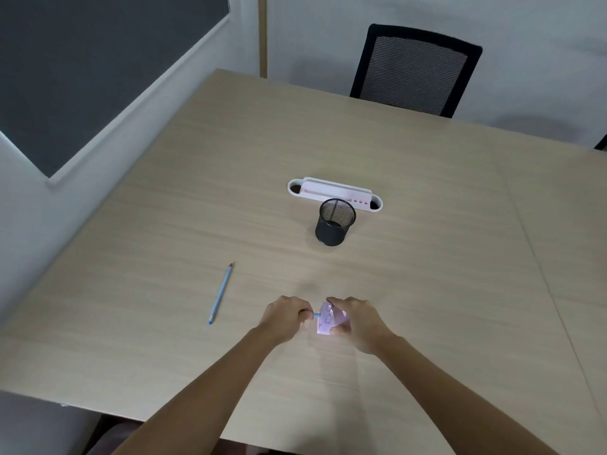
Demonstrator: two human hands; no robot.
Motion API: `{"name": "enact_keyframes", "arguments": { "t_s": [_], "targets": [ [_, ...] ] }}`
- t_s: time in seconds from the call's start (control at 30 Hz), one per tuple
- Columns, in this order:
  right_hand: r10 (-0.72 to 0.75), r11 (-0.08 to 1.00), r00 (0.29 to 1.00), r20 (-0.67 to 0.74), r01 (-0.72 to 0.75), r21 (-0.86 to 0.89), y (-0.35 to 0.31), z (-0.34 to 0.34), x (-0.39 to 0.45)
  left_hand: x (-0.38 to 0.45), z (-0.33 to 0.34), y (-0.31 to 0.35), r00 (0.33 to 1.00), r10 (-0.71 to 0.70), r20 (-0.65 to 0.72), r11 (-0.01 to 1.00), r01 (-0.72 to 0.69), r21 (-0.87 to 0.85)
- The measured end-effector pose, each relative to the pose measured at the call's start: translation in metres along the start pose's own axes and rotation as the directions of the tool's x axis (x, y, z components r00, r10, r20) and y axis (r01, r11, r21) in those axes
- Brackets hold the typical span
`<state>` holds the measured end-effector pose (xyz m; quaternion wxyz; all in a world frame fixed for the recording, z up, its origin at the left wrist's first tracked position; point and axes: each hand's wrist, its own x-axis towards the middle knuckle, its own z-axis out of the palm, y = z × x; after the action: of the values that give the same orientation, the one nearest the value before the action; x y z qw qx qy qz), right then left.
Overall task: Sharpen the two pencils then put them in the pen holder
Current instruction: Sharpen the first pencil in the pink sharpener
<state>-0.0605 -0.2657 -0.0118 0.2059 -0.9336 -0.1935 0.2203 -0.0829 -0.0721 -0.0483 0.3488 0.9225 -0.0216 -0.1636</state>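
My right hand (358, 323) grips a pale pink sharpener (328, 321) just above the table. My left hand (285, 318) is closed around a blue pencil (316, 314); only a short stub shows between fist and sharpener, its tip hidden inside the sharpener. A second blue pencil (220, 293) lies loose on the table to the left, its reddish end pointing away from me. The black mesh pen holder (335, 223) stands upright farther back, with no pencils visible in it.
A white and pink desk organiser (335, 192) sits right behind the pen holder. A black mesh-back chair (414, 70) stands at the far side of the light wood table (427, 257). A wall with a dark panel runs along the left.
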Motion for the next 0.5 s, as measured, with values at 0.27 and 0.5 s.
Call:
{"name": "enact_keyframes", "arguments": {
  "t_s": [0.27, 0.5],
  "targets": [
    [0.012, 0.998, 1.0, -0.004, -0.012, 0.065, -0.003, -0.002, -0.006, -0.006, -0.005, 0.003, 0.998, -0.039, 0.057, 0.999, 0.039, -0.009],
    [0.164, 0.931, 0.978, -0.125, -0.112, 0.346, 0.017, -0.014, -0.033, -0.006, -0.018, 0.033, 0.998, -0.003, 0.063, 0.972, -0.012, 0.233]
  ]
}}
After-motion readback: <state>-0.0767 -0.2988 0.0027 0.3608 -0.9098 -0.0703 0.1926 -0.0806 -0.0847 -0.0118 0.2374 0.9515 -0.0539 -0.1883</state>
